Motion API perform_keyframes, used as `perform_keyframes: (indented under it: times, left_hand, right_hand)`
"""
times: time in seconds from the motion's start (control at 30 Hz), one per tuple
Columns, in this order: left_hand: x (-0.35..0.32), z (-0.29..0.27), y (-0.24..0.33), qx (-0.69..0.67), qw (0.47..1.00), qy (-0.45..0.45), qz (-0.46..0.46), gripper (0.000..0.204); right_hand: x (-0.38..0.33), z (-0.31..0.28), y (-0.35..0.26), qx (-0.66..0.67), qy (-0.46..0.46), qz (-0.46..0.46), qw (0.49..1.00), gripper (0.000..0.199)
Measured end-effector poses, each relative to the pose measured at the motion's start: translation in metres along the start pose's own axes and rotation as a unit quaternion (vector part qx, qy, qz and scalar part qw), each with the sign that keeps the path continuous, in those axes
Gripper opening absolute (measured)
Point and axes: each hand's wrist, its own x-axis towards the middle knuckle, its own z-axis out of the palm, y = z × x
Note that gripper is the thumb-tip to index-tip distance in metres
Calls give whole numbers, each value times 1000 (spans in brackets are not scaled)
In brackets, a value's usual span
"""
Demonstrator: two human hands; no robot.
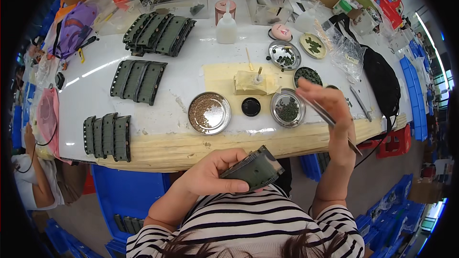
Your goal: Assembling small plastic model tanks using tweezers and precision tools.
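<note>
In front of my chest, my left hand grips a dark green curved plastic panel, its thumb across the near side. My right hand, raised to the right above the table's front edge, holds metal tweezers that slant across its palm. Beyond the hands stand a round metal dish of small brown pieces and another metal dish of tiny dark green parts. Between these dishes lies a small round black lid. The panel and the tweezers are apart.
Similar green panels sit at the left in a front group, a middle group and a back stack. A tape-covered block, a white squeeze bottle and a black bag are farther back. Below the edge is a blue bin.
</note>
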Motion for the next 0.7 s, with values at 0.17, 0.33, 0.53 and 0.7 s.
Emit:
perform_keyframes:
  times: [0.17, 0.33, 0.53, 0.7]
  left_hand:
    - [1, 8, 7, 9, 998, 31, 62, 39]
    - [2, 21, 7, 51, 985, 153, 54, 36]
    - [2, 20, 9, 87, 976, 190, 66, 38]
    - [4, 23, 10, 97, 969, 221, 58, 40]
  right_hand:
    - [25, -34, 24, -391, 131, 26, 910, 20]
    - [39, -41, 46, -464, 90, -9, 881, 11]
    - [44, -41, 54, -470, 74, -5, 880, 9]
    - [43, -37, 52, -470, 90, -31, 878, 9]
